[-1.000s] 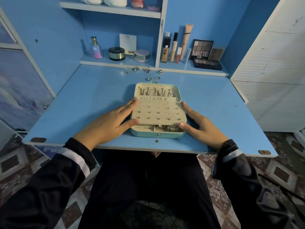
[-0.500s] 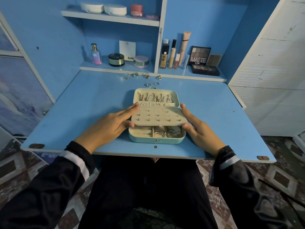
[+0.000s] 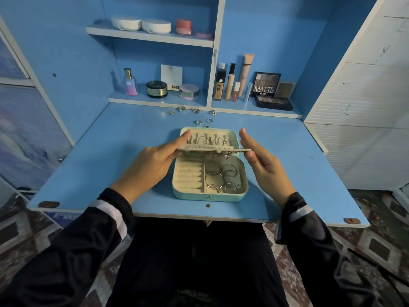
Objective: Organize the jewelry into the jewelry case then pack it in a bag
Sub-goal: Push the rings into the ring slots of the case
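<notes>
A teal jewelry case (image 3: pixel 208 197) lies open on the blue desk (image 3: pixel 106 165). Its cream earring panel (image 3: pixel 212 148) is raised level and seen edge-on. My left hand (image 3: pixel 152 165) pinches the panel's left end, and my right hand (image 3: pixel 265 167) pinches its right end. Below the panel, the right compartment holds several silver hoops (image 3: pixel 228 176); the ring rolls (image 3: pixel 189 176) on the left are bare. Chains hang in the lid (image 3: pixel 210 138). Several loose rings (image 3: pixel 198 122) lie on the desk behind the case. No bag is in view.
Cosmetics line the low shelf at the back: a perfume bottle (image 3: pixel 130 83), round jars (image 3: pixel 156 89), tubes (image 3: pixel 230 86) and a MATTE palette (image 3: pixel 265 85). A white cabinet (image 3: pixel 365 107) borders the desk on the right. The desk's front edge is just above my lap.
Both hands have lifted the earring panel off the lower tray, from lying flat to raised edge-on. The hoops and ring rolls beneath it have come into sight.
</notes>
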`<state>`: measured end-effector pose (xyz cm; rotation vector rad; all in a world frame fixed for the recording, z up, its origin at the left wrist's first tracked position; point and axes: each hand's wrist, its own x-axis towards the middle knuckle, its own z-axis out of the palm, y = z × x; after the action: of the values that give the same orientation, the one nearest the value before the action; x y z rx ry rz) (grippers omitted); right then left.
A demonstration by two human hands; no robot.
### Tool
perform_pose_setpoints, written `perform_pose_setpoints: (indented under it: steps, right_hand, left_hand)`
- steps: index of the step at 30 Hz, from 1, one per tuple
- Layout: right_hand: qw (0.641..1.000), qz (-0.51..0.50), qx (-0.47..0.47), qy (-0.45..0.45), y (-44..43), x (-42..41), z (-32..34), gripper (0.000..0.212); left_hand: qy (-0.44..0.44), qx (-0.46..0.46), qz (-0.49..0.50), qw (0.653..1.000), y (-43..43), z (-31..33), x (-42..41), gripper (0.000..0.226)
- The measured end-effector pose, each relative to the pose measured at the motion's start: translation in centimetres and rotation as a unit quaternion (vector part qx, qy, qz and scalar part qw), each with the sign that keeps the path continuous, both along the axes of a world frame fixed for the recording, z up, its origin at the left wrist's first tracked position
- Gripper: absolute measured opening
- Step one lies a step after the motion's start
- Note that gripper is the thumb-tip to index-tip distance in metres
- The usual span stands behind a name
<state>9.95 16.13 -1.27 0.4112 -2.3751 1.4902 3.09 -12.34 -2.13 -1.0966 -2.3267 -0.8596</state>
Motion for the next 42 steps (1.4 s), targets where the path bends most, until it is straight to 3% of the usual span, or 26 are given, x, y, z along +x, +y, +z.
perform_pose_setpoints:
  steps: [11,16,21,32,42]
  right_hand:
    - [0.997,-0.029,-0.052,0.054,0.8,-3.2,0.6,0.05]
    - [0.995,-0.043,-0.051,0.072,0.6,-4.7,1.0,0.043]
    - [0.995,-0.049,-0.036,0.078,0.9,-5.9,1.4,0.04]
    - [0.999,-0.035,-0.009,0.014,2.0,-8.9,1.9,0.037]
    - [0.995,-0.025,0.056,-0.08,2.8,-11.4,0.5,0.037]
  left_hand:
    - [0.039,0.069,0.012,0.997,0.5,1.3,-2.7,0.046]
    - [0.044,0.076,0.004,0.996,0.7,1.7,-4.2,0.056]
    - [0.054,0.079,0.004,0.995,1.3,2.1,-5.2,0.051]
    - [-0.134,0.074,0.008,0.988,1.3,1.5,-8.4,0.042]
    - [-0.246,-0.004,0.01,0.969,1.0,0.6,-11.2,0.043]
